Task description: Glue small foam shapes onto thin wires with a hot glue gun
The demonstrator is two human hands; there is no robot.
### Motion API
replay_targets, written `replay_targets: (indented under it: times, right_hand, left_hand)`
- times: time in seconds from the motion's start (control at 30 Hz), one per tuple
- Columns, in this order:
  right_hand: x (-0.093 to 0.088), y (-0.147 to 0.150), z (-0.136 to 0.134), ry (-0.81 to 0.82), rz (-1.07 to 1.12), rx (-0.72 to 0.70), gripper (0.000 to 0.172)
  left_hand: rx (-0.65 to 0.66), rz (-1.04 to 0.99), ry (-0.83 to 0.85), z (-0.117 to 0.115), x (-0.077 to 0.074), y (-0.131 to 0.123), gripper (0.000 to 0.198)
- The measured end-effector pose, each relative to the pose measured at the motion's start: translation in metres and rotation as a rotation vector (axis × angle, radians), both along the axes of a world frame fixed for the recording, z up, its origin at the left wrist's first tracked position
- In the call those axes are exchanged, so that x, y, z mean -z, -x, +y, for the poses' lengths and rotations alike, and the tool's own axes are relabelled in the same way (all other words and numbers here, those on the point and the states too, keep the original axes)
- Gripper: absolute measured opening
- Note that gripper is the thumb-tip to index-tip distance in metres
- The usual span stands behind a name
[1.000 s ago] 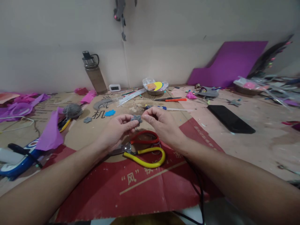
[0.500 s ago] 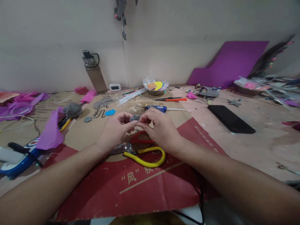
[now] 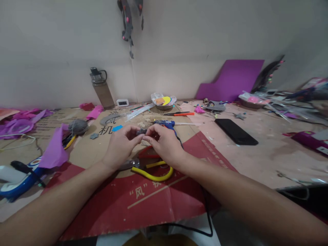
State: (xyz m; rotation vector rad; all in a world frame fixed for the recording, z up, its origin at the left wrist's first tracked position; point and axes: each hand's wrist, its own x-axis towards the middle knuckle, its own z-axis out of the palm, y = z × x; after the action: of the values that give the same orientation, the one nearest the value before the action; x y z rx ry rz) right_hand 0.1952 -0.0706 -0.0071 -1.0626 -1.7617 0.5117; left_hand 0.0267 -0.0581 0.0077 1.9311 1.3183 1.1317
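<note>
Between the fingertips of both hands is a small dark grey fuzzy piece (image 3: 141, 132), mostly covered by the fingers; its exact kind is unclear. My left hand (image 3: 122, 144) pinches its left side. My right hand (image 3: 166, 143) pinches it from the right, with the two thumbs close together. Just below the hands lie scissors with red and yellow handles (image 3: 156, 177), their blade partly behind my left wrist. A blue glue gun (image 3: 167, 123) rests beyond my right hand. Left of my left hand are a blue scalloped cutout (image 3: 117, 128) and a grey cutout (image 3: 94, 136).
A printed cardboard sheet (image 3: 102, 212) covers the table's middle. Behind stand a bottle (image 3: 102, 92), a small white clock (image 3: 122, 103) and a bowl (image 3: 164, 106). On the right lies a black phone (image 3: 235, 131); grey yarn (image 3: 78, 126) and purple scraps (image 3: 55, 147) are left.
The camera view has turned slightly right and tilted up, so more of the right side and the wall shows. Both hands still pinch the grey piece.
</note>
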Motion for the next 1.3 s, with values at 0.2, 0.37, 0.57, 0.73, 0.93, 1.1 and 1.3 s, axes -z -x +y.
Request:
replay_targets:
  times: [0.2, 0.37, 0.57, 0.73, 0.93, 1.1, 1.3]
  right_hand:
    - [0.0, 0.002, 0.0, 0.0, 0.058, -0.007, 0.013]
    - [0.0, 0.005, 0.005, 0.014, 0.113, -0.009, 0.016]
    - [-0.023, 0.002, 0.029, 0.041, 0.168, -0.124, 0.021]
    - [-0.057, -0.003, 0.048, 0.094, 0.191, -0.253, 0.02]
    - [-0.055, 0.003, 0.046, 0.159, 0.449, -0.432, 0.023]
    - [-0.035, -0.013, 0.049, 0.238, 0.694, -0.335, 0.034]
    - [-0.018, -0.024, 0.059, 0.061, 0.406, -0.105, 0.048]
  left_hand:
    - [-0.022, 0.047, -0.062, -0.003, -0.002, 0.001, 0.025]
    - [-0.027, 0.033, -0.14, 0.003, -0.002, 0.002, 0.022]
    - [-0.014, 0.049, -0.293, 0.022, -0.027, 0.003, 0.016]
    - [0.133, -0.345, -0.092, 0.038, -0.051, -0.007, 0.028]
    - [0.232, -0.92, 0.245, 0.054, -0.056, -0.007, 0.019]
    - [0.087, -1.047, 0.229, 0.074, -0.039, 0.022, 0.016]
    - [-0.028, -0.781, 0.2, 0.072, -0.008, 0.022, 0.017]
